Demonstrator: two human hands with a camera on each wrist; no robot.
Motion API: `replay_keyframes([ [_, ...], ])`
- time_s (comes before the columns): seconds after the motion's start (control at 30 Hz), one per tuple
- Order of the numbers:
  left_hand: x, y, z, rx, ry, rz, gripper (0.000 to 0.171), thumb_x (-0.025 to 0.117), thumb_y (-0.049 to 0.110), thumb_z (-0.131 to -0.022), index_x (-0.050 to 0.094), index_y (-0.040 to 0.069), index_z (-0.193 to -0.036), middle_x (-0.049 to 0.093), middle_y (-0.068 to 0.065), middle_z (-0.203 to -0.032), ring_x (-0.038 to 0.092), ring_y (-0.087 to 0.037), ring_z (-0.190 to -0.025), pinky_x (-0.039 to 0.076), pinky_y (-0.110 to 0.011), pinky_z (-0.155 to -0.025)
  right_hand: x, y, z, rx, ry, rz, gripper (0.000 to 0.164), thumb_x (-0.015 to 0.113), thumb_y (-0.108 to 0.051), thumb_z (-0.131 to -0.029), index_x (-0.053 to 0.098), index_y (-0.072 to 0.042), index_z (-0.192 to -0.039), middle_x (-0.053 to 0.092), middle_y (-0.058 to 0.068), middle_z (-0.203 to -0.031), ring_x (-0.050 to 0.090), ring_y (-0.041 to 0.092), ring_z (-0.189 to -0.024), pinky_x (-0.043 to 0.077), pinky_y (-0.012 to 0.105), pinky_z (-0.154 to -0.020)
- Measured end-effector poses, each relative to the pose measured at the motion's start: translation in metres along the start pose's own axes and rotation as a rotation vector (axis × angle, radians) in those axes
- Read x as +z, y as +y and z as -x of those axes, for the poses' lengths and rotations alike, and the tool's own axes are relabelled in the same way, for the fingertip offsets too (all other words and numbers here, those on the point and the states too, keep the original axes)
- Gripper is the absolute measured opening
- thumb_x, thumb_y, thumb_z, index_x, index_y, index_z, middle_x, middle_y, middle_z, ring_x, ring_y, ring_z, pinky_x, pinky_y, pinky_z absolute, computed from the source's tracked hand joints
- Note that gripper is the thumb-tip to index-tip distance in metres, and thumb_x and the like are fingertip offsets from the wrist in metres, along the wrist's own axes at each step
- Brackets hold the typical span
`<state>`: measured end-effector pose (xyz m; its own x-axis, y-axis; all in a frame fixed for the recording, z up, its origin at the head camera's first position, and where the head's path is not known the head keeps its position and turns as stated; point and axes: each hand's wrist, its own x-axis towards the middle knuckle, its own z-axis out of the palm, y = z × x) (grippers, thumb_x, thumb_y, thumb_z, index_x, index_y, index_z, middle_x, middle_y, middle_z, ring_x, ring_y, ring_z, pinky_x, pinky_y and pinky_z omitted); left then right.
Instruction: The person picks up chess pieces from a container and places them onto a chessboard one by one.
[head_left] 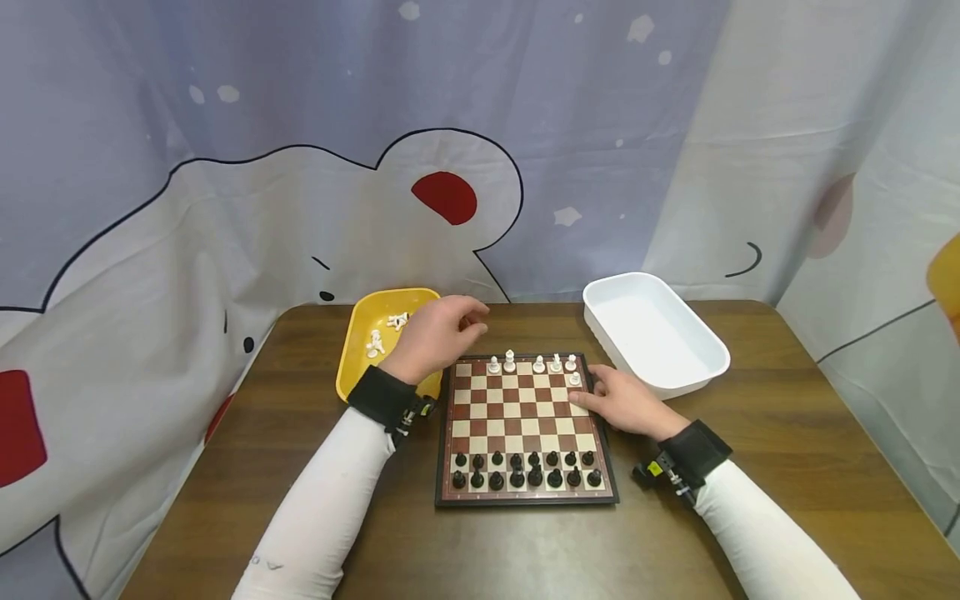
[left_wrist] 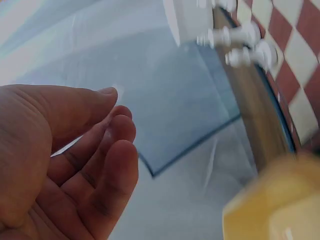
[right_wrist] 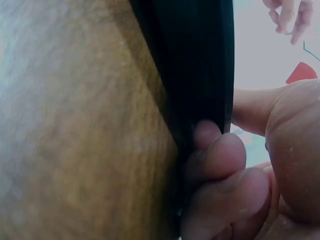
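A chessboard (head_left: 517, 410) lies on the table, its black pieces (head_left: 517, 478) in two rows along the near side. Several white pieces (head_left: 510, 362) stand upright on the far row, and one white pawn (head_left: 574, 379) is a row nearer at the right. My left hand (head_left: 438, 335) is above the table between the yellow tray (head_left: 345, 367) and the board's far left corner; in the left wrist view its fingers (left_wrist: 120, 167) bend loosely with nothing between them. My right hand (head_left: 630, 403) grips the board's right edge, fingers (right_wrist: 225, 200) against the black side, thumb over the top.
Loose white pieces (head_left: 376, 343) lie in the yellow tray at the left. A white tray (head_left: 652, 329) with nothing visible in it stands beyond my right hand. Behind the wooden table (head_left: 525, 550) hangs a patterned curtain (head_left: 300, 217).
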<state>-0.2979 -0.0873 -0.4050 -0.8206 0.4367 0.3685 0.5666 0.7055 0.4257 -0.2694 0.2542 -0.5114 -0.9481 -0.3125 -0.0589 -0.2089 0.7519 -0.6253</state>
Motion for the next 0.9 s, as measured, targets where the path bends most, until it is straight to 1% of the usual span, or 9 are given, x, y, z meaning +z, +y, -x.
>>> replay_keyframes([
  [0.07,-0.008,-0.009,0.006,-0.027,0.009,0.008,0.026,0.079,0.016,-0.105,0.079,0.007,-0.13,0.079,-0.006,-0.109,0.071,-0.022,-0.094,0.06,-0.039,-0.083,0.0,0.001,-0.001,-0.003,-0.001,0.002,0.09,0.071,-0.046,-0.108,0.037,0.02,-0.159,0.065,0.001,-0.073,0.056,0.015,-0.059,0.043,0.034,-0.057],
  [0.2,-0.02,-0.027,0.019,-0.076,0.023,-0.008,0.028,0.08,0.018,-0.104,0.079,0.007,-0.13,0.08,-0.007,-0.114,0.072,-0.024,-0.098,0.061,-0.042,-0.085,0.001,0.001,-0.001,0.0,-0.002,0.007,0.09,0.071,-0.046,-0.108,0.037,0.019,-0.16,0.066,0.002,-0.074,0.056,0.015,-0.06,0.043,0.034,-0.058],
  [0.3,-0.024,-0.041,0.027,-0.105,0.032,-0.025,0.03,0.08,0.019,-0.104,0.079,0.006,-0.131,0.08,-0.008,-0.117,0.072,-0.027,-0.1,0.061,-0.044,-0.086,0.002,0.001,0.0,-0.004,-0.003,0.007,0.091,0.071,-0.047,-0.108,0.037,0.02,-0.159,0.066,0.002,-0.075,0.056,0.016,-0.06,0.043,0.034,-0.058],
  [0.43,-0.03,-0.055,0.036,-0.155,0.024,-0.053,0.033,0.079,0.023,-0.105,0.078,0.005,-0.133,0.079,-0.01,-0.117,0.072,-0.029,-0.101,0.062,-0.046,-0.087,0.001,0.002,0.0,-0.008,-0.001,0.004,0.091,0.071,-0.047,-0.108,0.037,0.02,-0.159,0.066,0.002,-0.074,0.056,0.015,-0.06,0.042,0.033,-0.058],
  [0.6,-0.036,-0.07,0.045,-0.216,0.002,-0.094,0.035,0.078,0.026,-0.106,0.078,0.006,-0.134,0.078,-0.011,-0.12,0.071,-0.03,-0.102,0.062,-0.048,-0.084,0.001,0.002,-0.001,-0.002,-0.004,0.004,0.091,0.07,-0.047,-0.108,0.037,0.019,-0.16,0.065,0.002,-0.073,0.055,0.015,-0.058,0.042,0.033,-0.057],
  [0.77,-0.041,-0.084,0.053,-0.273,-0.042,-0.109,0.037,0.078,0.027,-0.106,0.078,0.005,-0.136,0.078,-0.013,-0.129,0.074,-0.031,-0.104,0.062,-0.05,-0.085,0.001,0.001,-0.001,-0.008,-0.007,0.0,0.091,0.07,-0.048,-0.108,0.036,0.02,-0.16,0.066,0.001,-0.072,0.055,0.015,-0.058,0.042,0.033,-0.058],
  [0.9,-0.045,-0.093,0.056,-0.316,-0.087,-0.115,0.038,0.077,0.03,-0.107,0.078,0.005,-0.136,0.079,-0.014,-0.129,0.075,-0.032,-0.106,0.063,-0.051,-0.086,0.001,0.001,-0.002,-0.006,-0.007,-0.002,0.091,0.07,-0.048,-0.108,0.037,0.02,-0.16,0.065,0.001,-0.072,0.055,0.014,-0.058,0.042,0.033,-0.057],
])
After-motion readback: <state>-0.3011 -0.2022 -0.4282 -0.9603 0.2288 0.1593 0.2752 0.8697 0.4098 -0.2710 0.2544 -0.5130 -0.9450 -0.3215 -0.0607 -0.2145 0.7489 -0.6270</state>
